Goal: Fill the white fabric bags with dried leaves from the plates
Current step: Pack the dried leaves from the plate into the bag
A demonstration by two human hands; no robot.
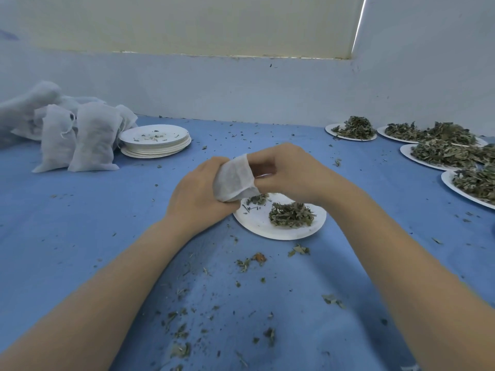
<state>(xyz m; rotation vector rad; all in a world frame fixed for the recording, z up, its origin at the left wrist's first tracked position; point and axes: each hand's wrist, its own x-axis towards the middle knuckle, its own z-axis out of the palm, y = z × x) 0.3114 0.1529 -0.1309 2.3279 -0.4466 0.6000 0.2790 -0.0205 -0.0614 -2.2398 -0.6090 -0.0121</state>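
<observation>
A small white fabric bag (233, 178) is held just above the near white plate (257, 223). My left hand (199, 192) grips the bag's body from the left. My right hand (288, 170) has its fingers curled into the bag's mouth, and I cannot see what they hold. On the plate lies a small heap of dried leaves (292, 214), with a few leaves under the bag. Filled white bags (92, 141) stand at the far left.
A stack of used white plates (155, 141) sits beside the filled bags. Several plates heaped with dried leaves (439, 152) line the right side. Leaf crumbs are scattered over the blue cloth (80, 223). A pale wall closes the back.
</observation>
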